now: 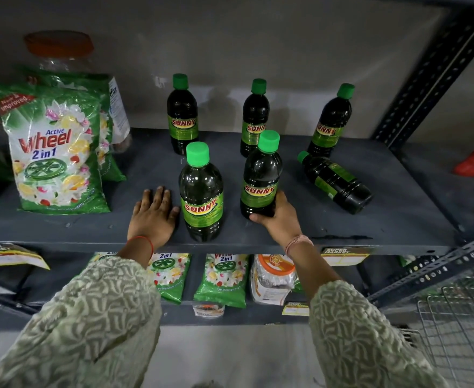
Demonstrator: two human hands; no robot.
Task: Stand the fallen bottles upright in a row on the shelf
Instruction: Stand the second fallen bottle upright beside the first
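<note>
Head view. Dark grey metal shelf (370, 219) carries six dark green plastic bottles with bright green caps and "SUNNY" labels.

Back row, upright, near the wall: left bottle (182, 114), middle bottle (254, 119), right bottle (331, 121).

Front row, upright: front-left bottle (201, 193), close to the shelf's front edge; front-centre bottle (261, 177).

One fallen bottle (335, 182) lies on its side at right, cap toward the back-left, base toward the front-right.

Left hand (153, 217): flat on the shelf, fingers spread, holding nothing, thumb just beside the front-left bottle.

Right hand (279, 217): wrapped around the base of the front-centre bottle.

Green "Wheel" detergent pouch (54, 149) stands at left.

Open shelf surface: front-right corner and the strip between pouch and bottles.
</note>
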